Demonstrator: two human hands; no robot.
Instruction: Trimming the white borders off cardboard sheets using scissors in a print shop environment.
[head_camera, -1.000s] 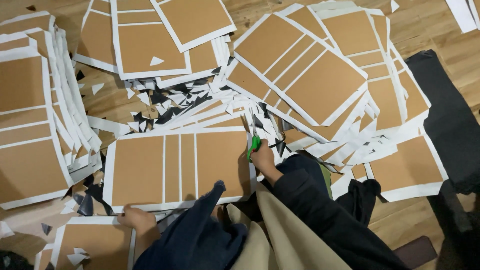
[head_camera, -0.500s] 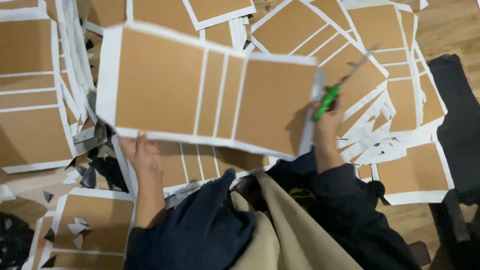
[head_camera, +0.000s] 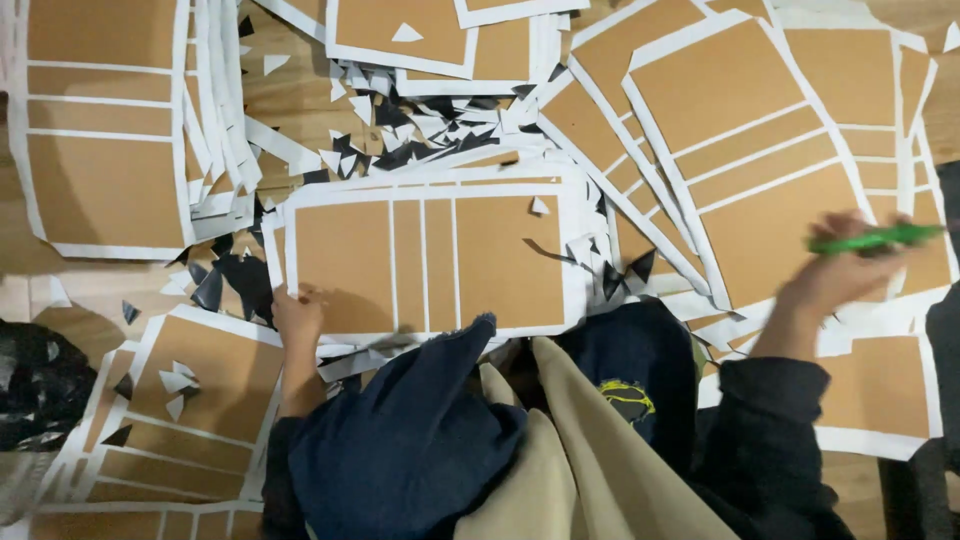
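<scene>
Half a second ago the big brown sheet was lifted up in front of me; now that brown sheet, with its white borders and white dividing strips, lies flat on the pile in front of my knees. Since then my right hand has swung out to the right, well away from the sheet, and I see it over the stack of sheets on that side. Its fingers are closed around a green cutter, which sticks out to the right and is blurred, so I cannot tell its blade. My left hand rests on the lower left corner of the brown sheet, fingertips pressed flat on the cardboard just inside the white edge; the fingers are loosely spread and grip nothing. The sheet stretches from that hand rightward, its right edge well apart from the hand with the cutter. Small black and white scraps lie scattered just above the sheet's top edge and beside its left edge. Another stack of sheets lies at upper left, and one more sheet with white triangles on it lies just below my left hand. My dark blue sleeves and beige trousers fill the bottom of the view.
</scene>
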